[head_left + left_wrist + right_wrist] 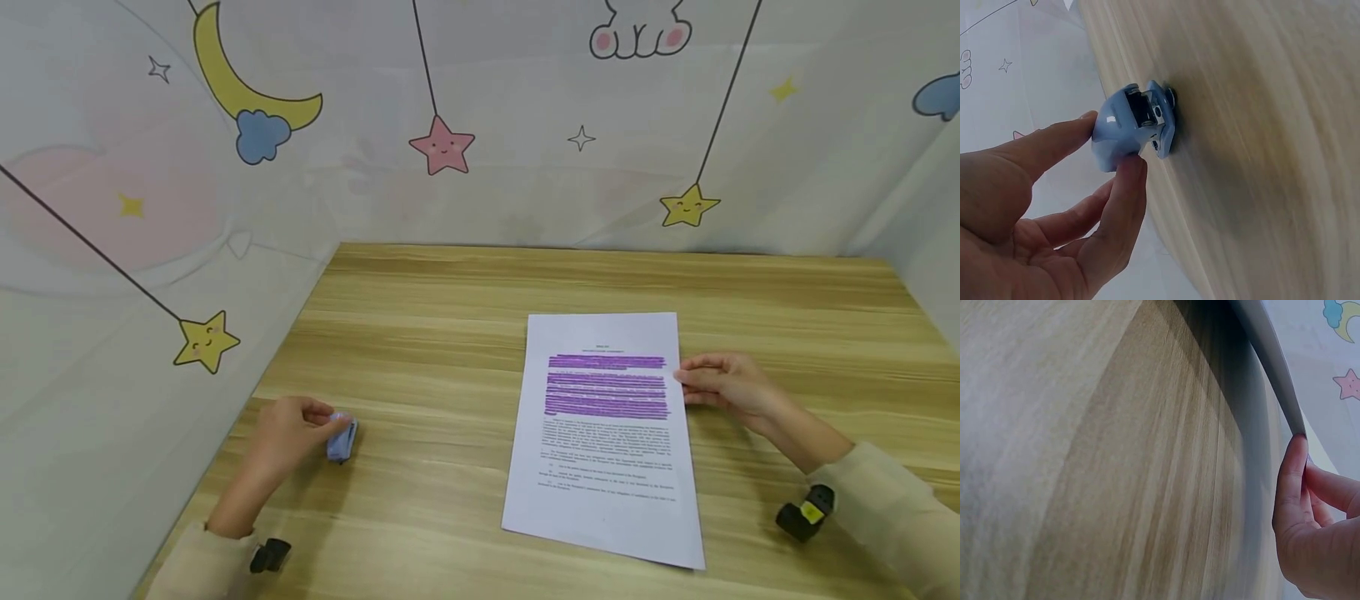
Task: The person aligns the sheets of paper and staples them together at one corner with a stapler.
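A small light-blue stapler (342, 442) stands on the left part of the table. My left hand (288, 437) pinches it between thumb and fingertips. In the left wrist view, the stapler (1116, 131) has its base against the wood. On the right side, a printed paper sheet (600, 525) bears purple highlighted lines in its upper half. My right hand (731, 387) pinches its right edge between thumb and fingers. Seen from the right wrist, the paper (1275, 372) is lifted off the tabletop and casts a shadow. Whether several sheets are stacked cannot be told.
The wood-grain table (427, 358) lies beneath both hands. Behind it and on the left hangs a pale curtain (517, 192) printed with stars and a moon. A dark wrist camera (806, 512) sits by the right sleeve, another (270, 556) by the left.
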A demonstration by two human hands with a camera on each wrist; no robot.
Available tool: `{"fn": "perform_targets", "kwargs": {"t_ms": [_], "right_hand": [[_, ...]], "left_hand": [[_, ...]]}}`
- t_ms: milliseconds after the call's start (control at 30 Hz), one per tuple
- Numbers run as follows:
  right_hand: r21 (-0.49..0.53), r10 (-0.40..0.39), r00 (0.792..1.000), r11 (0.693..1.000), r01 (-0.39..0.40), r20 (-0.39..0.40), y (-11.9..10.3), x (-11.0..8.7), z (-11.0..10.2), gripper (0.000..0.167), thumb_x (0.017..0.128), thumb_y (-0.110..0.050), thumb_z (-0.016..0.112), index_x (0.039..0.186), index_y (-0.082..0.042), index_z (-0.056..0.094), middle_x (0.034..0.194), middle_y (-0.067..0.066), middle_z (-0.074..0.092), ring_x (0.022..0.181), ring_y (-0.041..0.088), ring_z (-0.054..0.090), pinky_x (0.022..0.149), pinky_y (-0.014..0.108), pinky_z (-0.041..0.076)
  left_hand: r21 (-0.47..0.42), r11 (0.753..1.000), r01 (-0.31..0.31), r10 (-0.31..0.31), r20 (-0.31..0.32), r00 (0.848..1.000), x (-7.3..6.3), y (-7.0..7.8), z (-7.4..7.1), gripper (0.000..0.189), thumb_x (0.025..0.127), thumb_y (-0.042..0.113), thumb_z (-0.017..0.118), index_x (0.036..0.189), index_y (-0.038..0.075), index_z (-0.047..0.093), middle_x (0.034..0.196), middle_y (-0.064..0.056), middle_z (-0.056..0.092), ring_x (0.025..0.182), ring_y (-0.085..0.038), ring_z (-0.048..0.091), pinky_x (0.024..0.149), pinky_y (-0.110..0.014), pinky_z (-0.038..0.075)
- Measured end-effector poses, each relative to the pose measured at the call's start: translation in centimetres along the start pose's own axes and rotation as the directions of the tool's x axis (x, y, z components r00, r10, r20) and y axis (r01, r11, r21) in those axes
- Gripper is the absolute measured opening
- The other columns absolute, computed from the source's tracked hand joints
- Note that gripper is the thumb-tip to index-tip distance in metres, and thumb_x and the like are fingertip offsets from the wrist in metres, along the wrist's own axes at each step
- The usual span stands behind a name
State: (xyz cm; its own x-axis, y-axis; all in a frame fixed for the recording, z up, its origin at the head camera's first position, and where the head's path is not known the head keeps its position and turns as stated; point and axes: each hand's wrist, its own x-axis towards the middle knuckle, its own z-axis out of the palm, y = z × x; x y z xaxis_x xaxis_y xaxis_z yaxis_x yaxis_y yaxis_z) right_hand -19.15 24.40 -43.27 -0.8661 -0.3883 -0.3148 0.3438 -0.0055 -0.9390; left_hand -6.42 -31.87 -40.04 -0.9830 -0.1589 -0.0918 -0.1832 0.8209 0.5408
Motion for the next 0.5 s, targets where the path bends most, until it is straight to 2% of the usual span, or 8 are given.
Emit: {"fn": "perform_targets", "kwargs": {"t_ms": [133, 500], "right_hand": [[-0.018, 0.001, 1.0, 1.0, -0.001, -0.012, -0.02, -0.08, 0.12, 0.014, 0.098, 0.002, 0.059, 0.094, -0.003, 0.071, 0.09, 0.006, 0.072, 0.079, 0.017, 0.071, 0.073, 0.03, 0.06], [-0.012, -0.008, 1.0, 1.0, 0.008, 0.001, 0.09, -0.13, 0.01, 0.013, 0.098, 0.001, 0.06, 0.095, -0.003, 0.071, 0.091, 0.006, 0.072, 0.08, 0.017, 0.071, 0.073, 0.029, 0.06]], "left_hand": [[0.008, 1.0, -0.006, 0.006, -0.009, 1.0, -0.03, 0.11, 0.12, 0.039, 0.085, 0.028, 0.082, 0.093, -0.009, 0.072, 0.083, -0.015, 0.072, 0.076, -0.028, 0.069, 0.065, -0.042, 0.058], [0.063, 0.997, -0.035, 0.039, -0.051, 0.998, -0.12, 0.66, 0.24, 0.03, 0.083, 0.022, 0.082, 0.088, -0.007, 0.074, 0.078, -0.012, 0.072, 0.072, -0.026, 0.068, 0.063, -0.042, 0.055]]}}
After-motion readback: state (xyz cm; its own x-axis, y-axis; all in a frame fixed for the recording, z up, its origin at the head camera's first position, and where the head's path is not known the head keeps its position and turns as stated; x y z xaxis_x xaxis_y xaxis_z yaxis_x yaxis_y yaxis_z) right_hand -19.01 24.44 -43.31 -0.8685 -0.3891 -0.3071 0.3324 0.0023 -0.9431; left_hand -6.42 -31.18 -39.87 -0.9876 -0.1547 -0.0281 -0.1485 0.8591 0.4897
